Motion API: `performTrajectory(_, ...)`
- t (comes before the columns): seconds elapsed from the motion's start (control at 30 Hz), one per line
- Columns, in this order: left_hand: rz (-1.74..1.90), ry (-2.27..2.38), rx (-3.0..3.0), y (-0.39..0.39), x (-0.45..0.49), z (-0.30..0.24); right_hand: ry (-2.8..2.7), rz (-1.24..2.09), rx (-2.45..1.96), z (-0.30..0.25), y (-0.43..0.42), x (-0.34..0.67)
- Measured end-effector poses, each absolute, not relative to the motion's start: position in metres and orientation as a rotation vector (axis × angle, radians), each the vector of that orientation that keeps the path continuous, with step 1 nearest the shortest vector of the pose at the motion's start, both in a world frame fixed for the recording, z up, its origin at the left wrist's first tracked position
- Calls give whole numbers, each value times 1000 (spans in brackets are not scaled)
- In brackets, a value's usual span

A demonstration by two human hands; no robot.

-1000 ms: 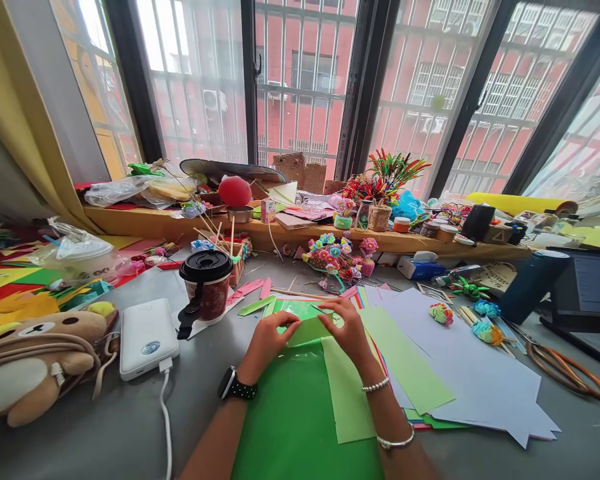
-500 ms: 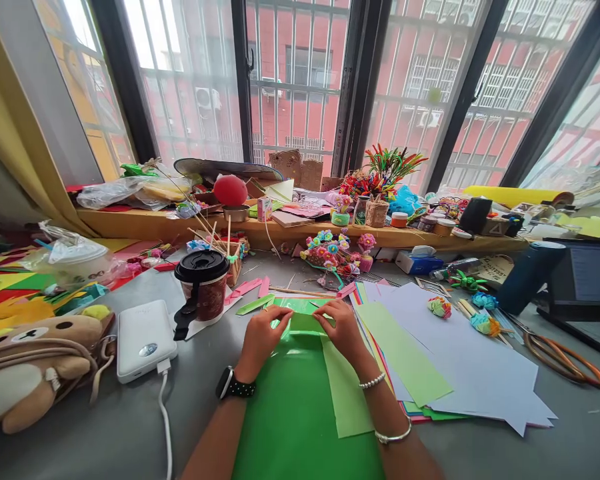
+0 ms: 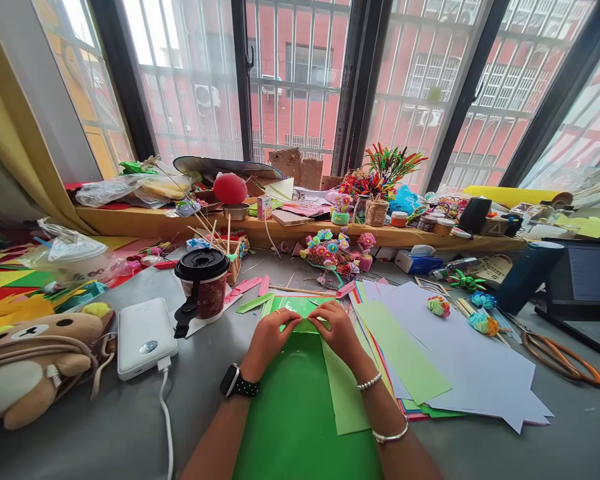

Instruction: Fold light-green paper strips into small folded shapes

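Both my hands rest on the grey table (image 3: 105, 420), pinching a small light green paper piece (image 3: 306, 325) between them. My left hand (image 3: 270, 340), with a black watch on its wrist, grips the paper's left end with curled fingers. My right hand (image 3: 337, 332), with bead and metal bracelets on its wrist, pinches the right end. Under my hands lies a large bright green sheet (image 3: 300, 413), with a pale green strip (image 3: 347, 393) overlapping its right side.
A lidded coffee cup (image 3: 203, 283) and a white power bank (image 3: 144, 337) with its cable sit to the left, beside a bear plush (image 3: 30, 360). Stacked white and coloured paper (image 3: 460, 360), small paper flowers (image 3: 439, 306) and orange scissors (image 3: 563, 353) lie right. A cluttered window ledge (image 3: 290, 233) runs behind.
My hands have drawn closer together and slightly forward, and the light green piece between them now shows much smaller. The view has shifted a little.
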State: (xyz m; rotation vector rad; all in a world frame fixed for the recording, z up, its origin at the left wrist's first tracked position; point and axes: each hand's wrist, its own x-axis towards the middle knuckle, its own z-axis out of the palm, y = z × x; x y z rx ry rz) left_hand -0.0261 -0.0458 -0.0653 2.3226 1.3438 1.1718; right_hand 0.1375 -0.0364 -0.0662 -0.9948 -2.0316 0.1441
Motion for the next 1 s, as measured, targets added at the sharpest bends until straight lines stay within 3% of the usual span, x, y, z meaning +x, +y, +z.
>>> performTrajectory(0.33, 1247, 1510, 2285, -46, -31, -65, -1705, 5, -1185, -68, -23, 158)
performTrajectory(0.63, 1221, 1464, 2335, -46, -29, -65, -1993, 24, -1073, -67, -32, 141)
performTrajectory(0.87, 1470, 1762, 2221, -44, -36, -64, -1964, -35, -1092, -69, -28, 149)
performTrajectory(1.0, 1334, 1550, 2434, -46, -29, -65, -2027, 8, -998, -67, -34, 142)
